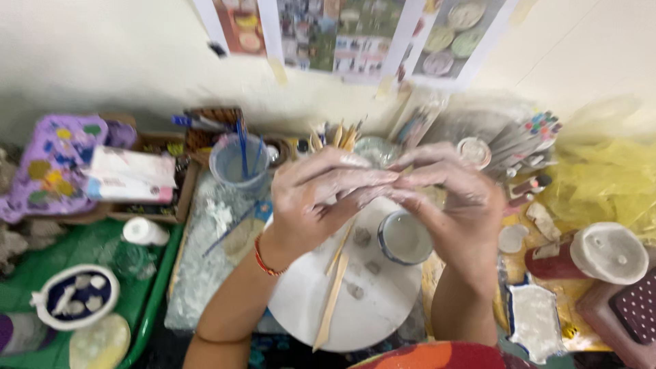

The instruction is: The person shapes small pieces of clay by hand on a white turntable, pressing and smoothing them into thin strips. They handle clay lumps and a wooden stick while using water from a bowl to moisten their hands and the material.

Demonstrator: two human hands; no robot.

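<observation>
Between my fingertips: sthg small & pale is pinched, mostly hidden; can't tell what it is.
L hand [311, 201]: clay-smeared, fingers [355, 179] curled in, tips meeting the R ones; red thread band [263, 260] on wrist.
R hand [454, 205]: same white smear, fingers [417, 195] bent toward L, tips touching. Whether they grip or just press, can't tell.
Below fingers: round white board [383, 301] w/ few small grey clay bits [362, 236].
Just under R fingers: small bowl [404, 238], blue rim, pale inside, on the board.
Under L palm: wooden modelling sticks [335, 287], lying slantwise across board, one end past its near edge.
Beyond L fingers: clear plastic cup [236, 164] w/ blue brushes standing in it.
Beyond R fingers: bunch of pens/markers [529, 140], coloured caps, lying slantwise.
Far L of fingers: green tray [147, 307] w/ blue-rimmed oval dish [75, 295]; purple painted piece [51, 167] behind it.
Far R of fingers: red bottle w/ white lid [601, 254] on its side; yellow plastic sheet [601, 181] behind.
</observation>
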